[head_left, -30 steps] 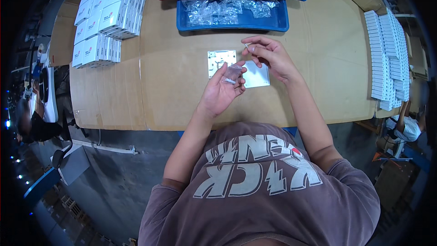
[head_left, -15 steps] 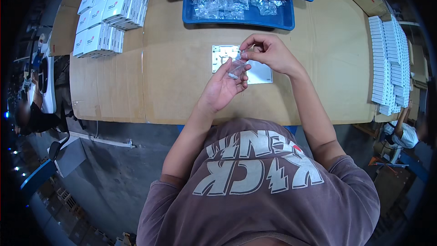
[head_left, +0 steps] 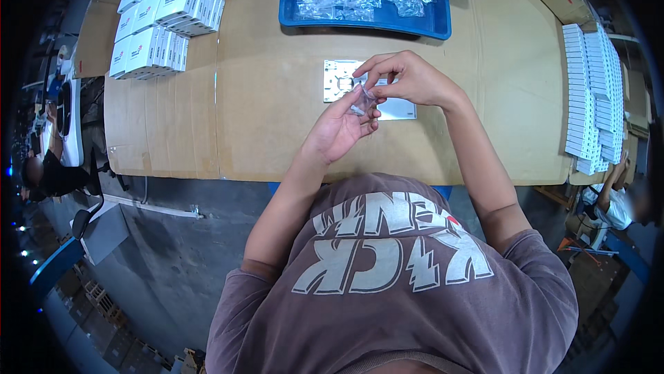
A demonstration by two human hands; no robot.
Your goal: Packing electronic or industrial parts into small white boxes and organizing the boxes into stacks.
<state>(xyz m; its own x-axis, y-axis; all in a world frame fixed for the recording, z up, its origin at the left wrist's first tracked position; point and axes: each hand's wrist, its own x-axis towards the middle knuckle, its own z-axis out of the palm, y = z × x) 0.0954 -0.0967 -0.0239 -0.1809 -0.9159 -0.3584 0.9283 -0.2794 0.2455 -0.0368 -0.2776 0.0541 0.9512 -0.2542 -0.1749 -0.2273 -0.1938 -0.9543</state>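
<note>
Head view: at a brown table (head_left: 277, 125), you hold a small clear bag (head_left: 364, 103) on your side of the blue tray (head_left: 415, 29), apart from its front rim. Your left hand (head_left: 340, 131), palm showing, pinches the bag between thumb and curled fingers; the fingertips of your right hand (head_left: 417, 85) are close together at its upper end, and whether they grip film, a small part or nothing cannot be told.

The film looks thin and slick, so a weak left pinch could let the bag slip and spill its white piece (head_left: 357, 110) on your side of the tray. Should the bag's upper end fold inward, a part might snag there or miss the bag; a hard tug both ways could tear the film. A dropped piece might lodge in the cut-outs of the frame (head_left: 337, 85) or scuff the smooth panel (head_left: 399, 110), both lying flat on the tray's near side.

The bag itself looks limp, see-through and creased, glinting between your hands. The white piece sits toward its lower end, the end farther from the tray; its exact shape is too small to tell.
</note>
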